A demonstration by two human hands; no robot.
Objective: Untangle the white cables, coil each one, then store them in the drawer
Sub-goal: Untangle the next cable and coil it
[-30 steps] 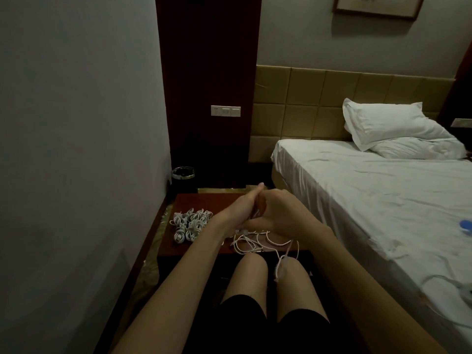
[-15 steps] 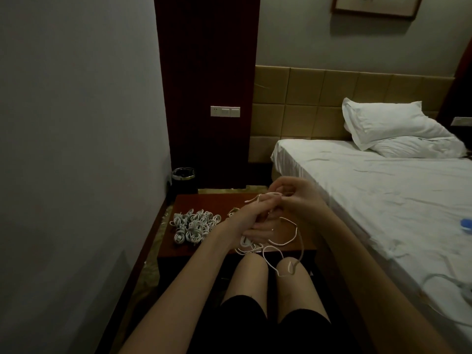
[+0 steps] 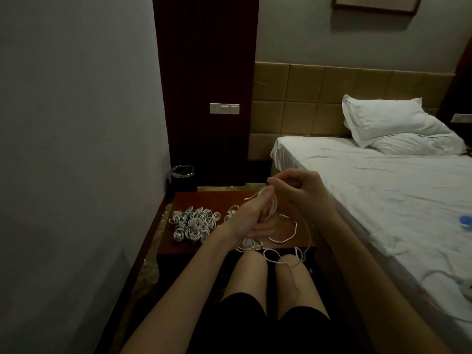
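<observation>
Head view, right hand: the right hand (image 3: 304, 189) was raised over the far right part of the nightstand (image 3: 201, 245), fingers curled, pinching the white cable (image 3: 307, 226) near its top.
Left hand: the left hand (image 3: 251, 215) lay just beside and below the right one, fingers nearly straight and held together, with turns of the same cable wound round them; whether the thumb pressed the coil I could not tell.
Cable run: from the right hand the cable dropped past the nightstand's front edge and looped over the knees.
Loose cables: a few uncoiled strands (image 3: 249, 245) lay on the nightstand's front edge, under the left wrist.
Coiled cables: a pile of finished coils (image 3: 195, 223) sat on the left half of the top, apart from both hands.
Edges and room: the nightstand stood between the grey wall (image 3: 76, 149) on the left and the bed (image 3: 383, 195) on the right, both close; a dark wooden panel (image 3: 204, 72) rose behind it.
Beyond: a small bin (image 3: 182, 172) stood by the wall, behind the nightstand.
</observation>
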